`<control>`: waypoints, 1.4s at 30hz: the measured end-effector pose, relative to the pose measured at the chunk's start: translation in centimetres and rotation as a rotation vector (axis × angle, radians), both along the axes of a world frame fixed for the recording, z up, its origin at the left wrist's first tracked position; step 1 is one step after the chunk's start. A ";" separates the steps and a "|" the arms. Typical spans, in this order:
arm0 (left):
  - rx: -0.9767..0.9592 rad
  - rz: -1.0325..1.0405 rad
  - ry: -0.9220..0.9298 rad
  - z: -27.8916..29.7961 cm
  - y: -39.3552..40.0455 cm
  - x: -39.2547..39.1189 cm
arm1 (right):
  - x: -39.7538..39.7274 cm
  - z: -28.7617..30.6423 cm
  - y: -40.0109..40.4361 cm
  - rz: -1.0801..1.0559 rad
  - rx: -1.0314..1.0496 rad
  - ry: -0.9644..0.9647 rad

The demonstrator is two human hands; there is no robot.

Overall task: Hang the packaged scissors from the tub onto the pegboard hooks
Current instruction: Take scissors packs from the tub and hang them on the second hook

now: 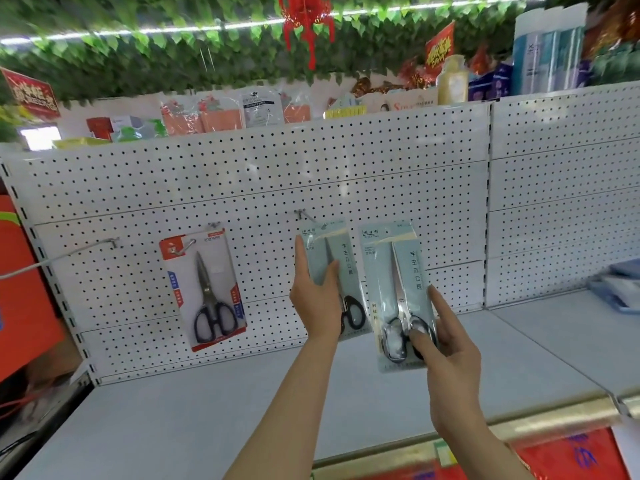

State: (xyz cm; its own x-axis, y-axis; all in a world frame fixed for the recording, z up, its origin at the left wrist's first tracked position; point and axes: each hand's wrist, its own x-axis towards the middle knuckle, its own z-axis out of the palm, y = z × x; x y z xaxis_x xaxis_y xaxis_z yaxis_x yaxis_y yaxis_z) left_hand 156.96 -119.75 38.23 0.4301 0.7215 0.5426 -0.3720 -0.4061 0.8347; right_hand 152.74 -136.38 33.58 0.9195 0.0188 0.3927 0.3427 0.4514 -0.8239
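A white pegboard [242, 174] fills the back of the shelf. A red-carded pack of scissors [204, 289] hangs from a hook [187, 245] on the left. My left hand [317, 299] grips a pale blue pack of scissors [334, 268] whose top sits at the tip of the middle hook [310, 218]. My right hand [446, 337] holds a second pale blue pack of scissors [398, 292] upright by its lower end, just right of the first pack and away from any hook. The tub is out of view.
A long bare hook [86, 247] sticks out at the far left. A grey shelf deck [207, 420] runs below the pegboard. Blue items [620, 289] lie on the right shelf. Assorted goods line the top, and a red fixture [24, 289] stands at the left edge.
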 end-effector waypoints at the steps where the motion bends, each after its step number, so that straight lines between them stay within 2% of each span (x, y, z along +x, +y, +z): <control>1: 0.009 0.018 0.007 -0.1 0.2 0.2 | 0.0 0.0 0.1 0.002 0.001 0.001; 5: 0.061 0.025 0.007 -0.1 1.2 1.1 | 0.2 0.2 1.3 0.045 0.002 0.005; 9: 0.093 0.072 0.118 -0.5 2.1 0.4 | 0.5 0.5 3.1 0.097 0.005 -0.012; 12: 0.168 0.093 0.039 0.7 3.3 -1.1 | 1.2 0.8 4.8 0.119 -0.001 -0.021; 15: 0.266 -0.038 -0.007 3.6 3.5 -2.6 | 2.0 1.0 6.6 0.116 -0.022 -0.039; 17: 0.382 -0.066 0.062 4.9 3.6 -2.5 | 2.6 0.9 7.7 0.124 -0.028 -0.038; 20: 0.541 0.009 0.225 5.1 3.9 -1.8 | 3.2 0.5 8.9 0.127 -0.027 -0.019; 22: 0.589 0.060 0.268 4.8 4.4 -1.2 | 3.5 0.1 9.4 0.127 -0.013 -0.005; 26: 0.638 0.100 0.336 4.6 5.4 0.1 | 4.5 -0.5 10.4 0.126 -0.026 0.015; 36: 0.702 0.166 0.434 4.2 7.5 3.0 | 9.0 -0.5 13.5 0.019 -0.245 -0.004; 42: 0.738 0.165 0.468 4.2 8.1 2.8 | 9.9 -0.1 12.9 -0.027 -0.351 -0.105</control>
